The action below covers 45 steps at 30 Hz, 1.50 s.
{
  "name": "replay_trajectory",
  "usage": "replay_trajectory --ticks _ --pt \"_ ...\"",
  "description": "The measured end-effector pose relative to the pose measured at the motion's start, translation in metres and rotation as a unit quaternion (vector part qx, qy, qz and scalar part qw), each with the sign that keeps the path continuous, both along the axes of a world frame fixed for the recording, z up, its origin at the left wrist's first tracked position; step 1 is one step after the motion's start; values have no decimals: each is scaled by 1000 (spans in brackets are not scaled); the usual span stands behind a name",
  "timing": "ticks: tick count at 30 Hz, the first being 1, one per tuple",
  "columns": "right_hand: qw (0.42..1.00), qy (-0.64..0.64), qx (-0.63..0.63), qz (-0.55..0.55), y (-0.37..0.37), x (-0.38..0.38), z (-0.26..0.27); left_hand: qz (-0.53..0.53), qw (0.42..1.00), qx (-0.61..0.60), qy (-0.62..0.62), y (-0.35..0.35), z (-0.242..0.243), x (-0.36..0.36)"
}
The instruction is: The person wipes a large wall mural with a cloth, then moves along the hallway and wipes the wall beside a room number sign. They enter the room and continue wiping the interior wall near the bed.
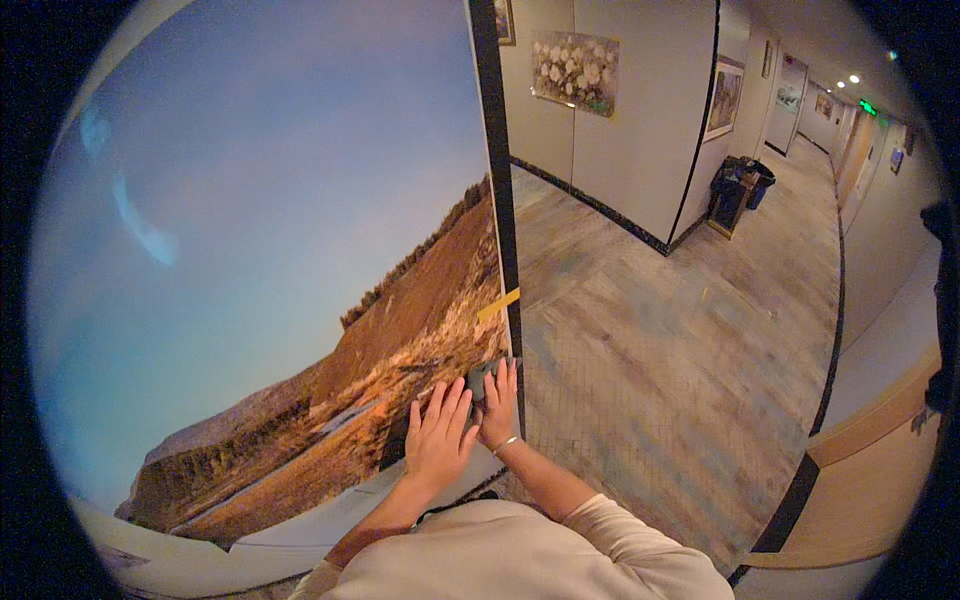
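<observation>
A large landscape print point(300, 247) of hills under a blue sky covers the wall panel before me. My left hand point(439, 435) lies flat on its lower part, fingers spread. Just to the right, my right hand point(497, 409), with a bracelet at the wrist, presses a dark grey pad or cloth point(478, 381) against the print near its right edge. The fingers partly cover this pad, so its exact kind is unclear. Above the hands, a strip of yellow tape point(499, 305) crosses from the print onto the black edge strip point(504, 195). Loose white material point(300, 529) curls below the picture.
A carpeted corridor point(645, 360) stretches away on the right. Dark bins with bags point(741, 184) stand by the wall corner, and a flower picture point(576, 73) hangs on the far wall. Curved wood-coloured furniture point(862, 487) occupies the lower right.
</observation>
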State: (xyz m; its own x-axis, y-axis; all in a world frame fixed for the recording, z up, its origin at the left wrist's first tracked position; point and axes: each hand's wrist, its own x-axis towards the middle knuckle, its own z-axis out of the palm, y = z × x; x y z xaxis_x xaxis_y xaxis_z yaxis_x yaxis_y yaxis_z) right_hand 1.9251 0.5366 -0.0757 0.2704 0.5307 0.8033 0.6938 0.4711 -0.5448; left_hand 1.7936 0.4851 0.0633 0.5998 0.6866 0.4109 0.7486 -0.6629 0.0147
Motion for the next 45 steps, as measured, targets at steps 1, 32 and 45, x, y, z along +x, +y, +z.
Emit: replay_trajectory --ticks 1,32,45 --pt "1000 5 -14 4 -1 -1 -1 -2 1000 -9 -4 -3 0 0" --pt "979 -160 55 113 -32 -123 19 95 985 111 -92 -38 -35 -140" --pt "992 -71 97 29 -40 -216 135 174 944 189 -206 -68 -3 -242"
